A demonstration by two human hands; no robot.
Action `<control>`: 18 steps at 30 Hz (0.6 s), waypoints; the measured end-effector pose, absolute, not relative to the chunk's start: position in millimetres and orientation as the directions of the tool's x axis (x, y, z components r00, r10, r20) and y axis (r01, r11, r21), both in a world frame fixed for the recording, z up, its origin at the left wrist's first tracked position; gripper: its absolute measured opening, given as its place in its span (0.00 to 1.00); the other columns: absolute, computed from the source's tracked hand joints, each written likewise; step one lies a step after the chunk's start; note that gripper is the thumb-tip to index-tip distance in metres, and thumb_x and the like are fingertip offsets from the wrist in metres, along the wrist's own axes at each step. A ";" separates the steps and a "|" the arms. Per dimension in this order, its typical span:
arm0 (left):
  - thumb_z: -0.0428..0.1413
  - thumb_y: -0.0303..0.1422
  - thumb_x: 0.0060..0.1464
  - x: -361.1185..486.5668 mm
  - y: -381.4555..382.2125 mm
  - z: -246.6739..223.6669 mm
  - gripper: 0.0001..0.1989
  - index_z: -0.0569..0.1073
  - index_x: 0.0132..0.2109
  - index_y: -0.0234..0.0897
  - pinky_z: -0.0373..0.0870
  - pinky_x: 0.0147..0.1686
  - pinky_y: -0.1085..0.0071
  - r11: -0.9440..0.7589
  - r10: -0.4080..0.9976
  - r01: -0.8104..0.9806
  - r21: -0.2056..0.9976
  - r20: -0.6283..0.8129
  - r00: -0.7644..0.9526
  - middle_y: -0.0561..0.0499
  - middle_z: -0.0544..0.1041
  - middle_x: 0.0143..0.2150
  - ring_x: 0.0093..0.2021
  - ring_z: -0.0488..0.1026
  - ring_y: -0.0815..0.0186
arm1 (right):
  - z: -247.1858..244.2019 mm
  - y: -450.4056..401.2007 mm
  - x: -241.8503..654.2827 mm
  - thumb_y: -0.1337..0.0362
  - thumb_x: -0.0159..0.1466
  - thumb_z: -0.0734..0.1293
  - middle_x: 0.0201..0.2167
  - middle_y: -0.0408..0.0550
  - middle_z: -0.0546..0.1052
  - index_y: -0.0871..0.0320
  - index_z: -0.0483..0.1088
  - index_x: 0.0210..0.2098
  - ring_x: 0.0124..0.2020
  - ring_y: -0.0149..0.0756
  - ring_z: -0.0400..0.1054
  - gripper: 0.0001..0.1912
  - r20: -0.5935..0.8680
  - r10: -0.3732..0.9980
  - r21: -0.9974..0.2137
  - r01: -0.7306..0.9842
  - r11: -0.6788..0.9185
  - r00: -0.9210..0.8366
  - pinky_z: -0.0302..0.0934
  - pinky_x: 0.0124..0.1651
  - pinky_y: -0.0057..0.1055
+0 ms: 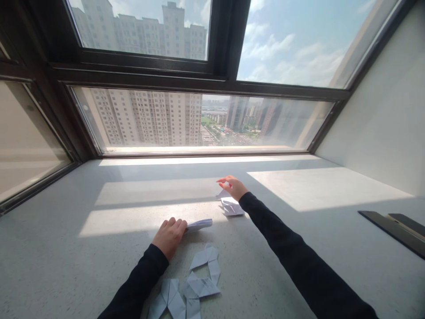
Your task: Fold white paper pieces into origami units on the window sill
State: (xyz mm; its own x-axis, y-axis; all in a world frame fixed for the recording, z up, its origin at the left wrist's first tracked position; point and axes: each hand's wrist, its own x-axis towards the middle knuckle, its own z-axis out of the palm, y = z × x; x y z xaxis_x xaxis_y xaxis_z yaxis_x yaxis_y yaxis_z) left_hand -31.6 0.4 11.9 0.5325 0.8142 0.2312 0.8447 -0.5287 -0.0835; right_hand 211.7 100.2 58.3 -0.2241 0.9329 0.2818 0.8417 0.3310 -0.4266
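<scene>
My left hand is closed round the left end of a flat folded paper stack, whose layered edges point right. Beyond it, my right hand hovers over a small pile of folded white papers, thumb and fingers apart with nothing between them. Nearer to me, several folded paper pieces lie joined in a bent chain: an upper part, a middle part and a lower left part cut off by the bottom edge.
A pale speckled sill carries everything, with bright sun patches across it. Dark-framed windows rise behind it, and a white wall stands right. A dark flat object lies at the right edge.
</scene>
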 end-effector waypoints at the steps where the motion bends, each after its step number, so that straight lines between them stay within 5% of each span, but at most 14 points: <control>1: 0.40 0.26 0.55 -31.5 0.3 12.1 0.10 0.66 0.32 0.35 0.57 0.29 0.68 -0.527 0.816 0.846 -0.081 0.232 0.530 0.49 0.69 0.30 0.31 0.63 0.64 | 64.2 113.4 220.1 0.73 0.56 0.58 0.36 0.48 0.70 0.59 0.70 0.36 0.36 0.31 0.64 0.12 0.263 0.943 -0.414 0.859 0.300 -0.203 0.58 0.40 0.28; 4: 0.40 0.25 0.55 -31.3 0.5 12.2 0.10 0.66 0.32 0.35 0.58 0.30 0.68 -0.530 0.821 0.846 -0.051 0.218 0.528 0.49 0.69 0.31 0.30 0.63 0.64 | 70.0 140.2 237.6 0.80 0.49 0.59 0.35 0.47 0.71 0.60 0.71 0.30 0.32 0.30 0.66 0.15 0.160 0.970 -0.383 0.895 0.230 -0.181 0.59 0.37 0.25; 10: 0.40 0.25 0.55 -31.7 1.4 9.8 0.11 0.66 0.31 0.34 0.59 0.30 0.68 -0.532 0.825 0.846 0.016 0.234 0.514 0.48 0.69 0.30 0.30 0.63 0.64 | 57.3 151.3 241.3 0.78 0.51 0.59 0.38 0.46 0.70 0.60 0.68 0.35 0.17 0.22 0.64 0.14 -0.061 0.991 -0.355 0.930 0.092 -0.121 0.58 0.21 0.21; 18: 0.41 0.25 0.54 -30.1 0.5 8.7 0.10 0.66 0.32 0.35 0.58 0.29 0.69 -0.515 0.828 0.857 0.019 0.271 0.491 0.48 0.69 0.31 0.30 0.62 0.65 | 49.7 163.3 241.0 0.62 0.60 0.58 0.43 0.49 0.66 0.61 0.60 0.45 0.40 0.34 0.64 0.15 -0.218 0.976 -0.322 0.944 -0.068 -0.003 0.61 0.40 0.38</control>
